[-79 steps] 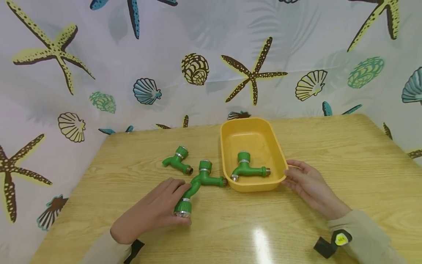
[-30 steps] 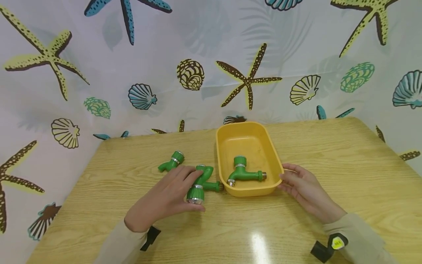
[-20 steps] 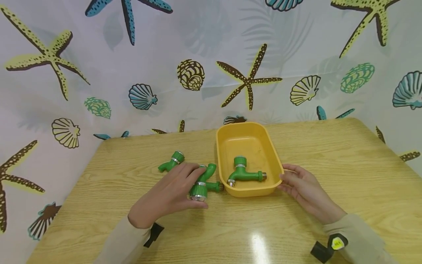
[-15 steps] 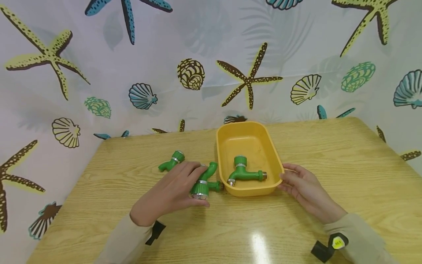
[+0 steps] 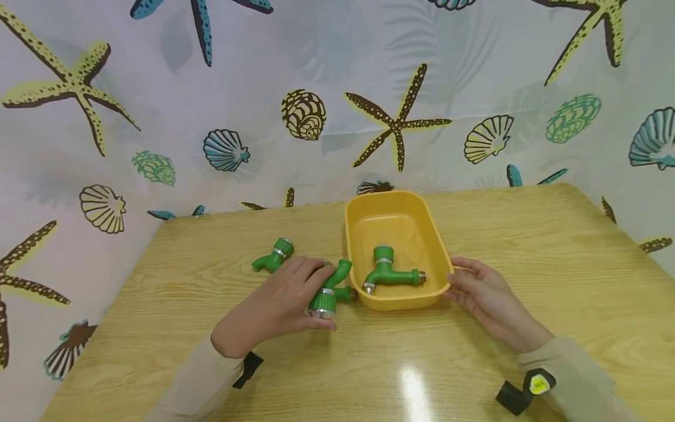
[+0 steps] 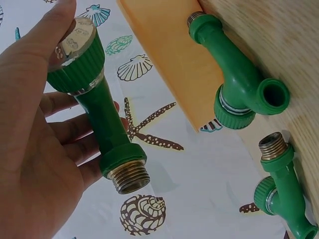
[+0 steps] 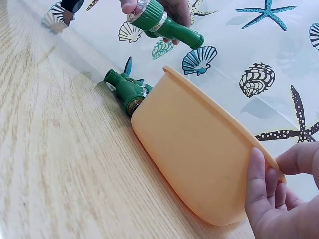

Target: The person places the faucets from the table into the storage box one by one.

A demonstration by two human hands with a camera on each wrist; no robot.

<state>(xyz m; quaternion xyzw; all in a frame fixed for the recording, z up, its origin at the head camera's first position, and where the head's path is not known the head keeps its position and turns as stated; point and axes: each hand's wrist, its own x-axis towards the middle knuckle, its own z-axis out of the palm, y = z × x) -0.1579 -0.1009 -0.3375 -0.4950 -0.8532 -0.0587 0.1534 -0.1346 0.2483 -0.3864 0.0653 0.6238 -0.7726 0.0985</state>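
Note:
My left hand [image 5: 276,302] grips a green plastic tap [image 6: 102,112] by its ribbed knob, raised over the table; its brass threaded end shows in the left wrist view. Under it, a second green tap [image 6: 234,69] lies against the yellow basin [image 7: 189,149], mostly covered by the hand in the head view. A third tap [image 5: 273,259] lies further back on the left, partly behind the fingers. Inside the basin rests another green tap [image 5: 389,275] with a silver spout tip. My right hand [image 5: 487,299] pinches the basin's near right rim between thumb and fingers.
The wooden table [image 5: 527,252] ends at a hanging cloth [image 5: 327,158] printed with shells and starfish. Each wrist carries a dark strap; a black camera mount [image 5: 514,397] sits on the right one.
My left hand has lifted its tap and moved it right, toward the basin, turning its spout upward. The right hand stays on the basin rim, and the other taps lie where they were.

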